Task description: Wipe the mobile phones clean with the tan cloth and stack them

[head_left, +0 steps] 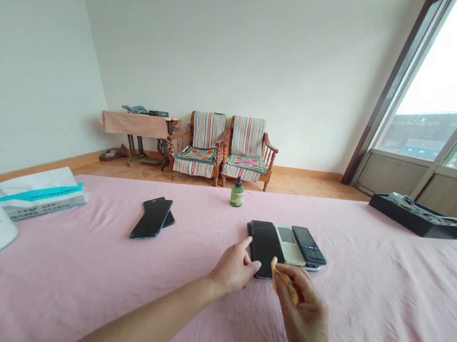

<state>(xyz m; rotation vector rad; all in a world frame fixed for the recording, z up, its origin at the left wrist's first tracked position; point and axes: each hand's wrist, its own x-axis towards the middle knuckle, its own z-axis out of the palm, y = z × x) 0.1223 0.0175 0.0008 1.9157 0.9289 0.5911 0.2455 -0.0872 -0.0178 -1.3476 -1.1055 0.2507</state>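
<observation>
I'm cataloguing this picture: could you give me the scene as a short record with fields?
Left hand: touching the left side of a flat black touchscreen phone
Right hand: pinching a thin yellow piece, perhaps cloth, near that phone's closest right corner
Right of that phone: a slim white phone, then a dark keypad phone
Left: two flat black phones, one lying across the other
Beyond: an upright green bottle with a black top
Far right: a shallow black rectangular box holding what look like cables
Surface: creased pink fabric

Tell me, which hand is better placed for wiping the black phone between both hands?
Probably the right hand: it holds the yellow cloth near the black phone. The left hand has none.
</observation>
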